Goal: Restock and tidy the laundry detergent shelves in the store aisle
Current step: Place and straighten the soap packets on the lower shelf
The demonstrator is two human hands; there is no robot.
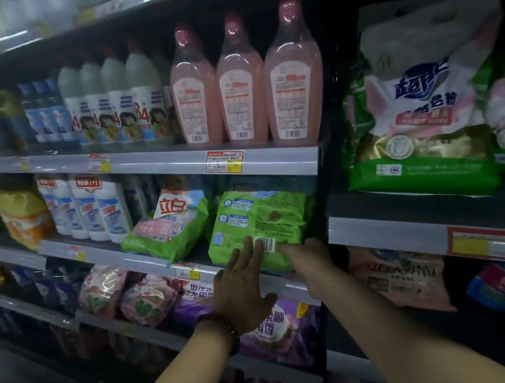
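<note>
A green detergent powder bag point(261, 222) stands back side out at the right end of the middle shelf point(144, 257), barcode facing me. My left hand point(241, 286), with a bead bracelet on the wrist, presses flat against the bag's lower front with straight fingers. My right hand point(309, 264) holds the bag's lower right corner, its fingers extended along the bottom edge. A second green bag point(169, 224) with a white and red label leans just to the left of it.
Three pink bottles point(240, 86) stand on the shelf above, with white bleach bottles point(117, 103) to their left. A dark upright post point(321, 118) divides the bays. Large green and white powder bags point(420, 111) fill the right bay. Purple and pink bags point(273, 333) lie below.
</note>
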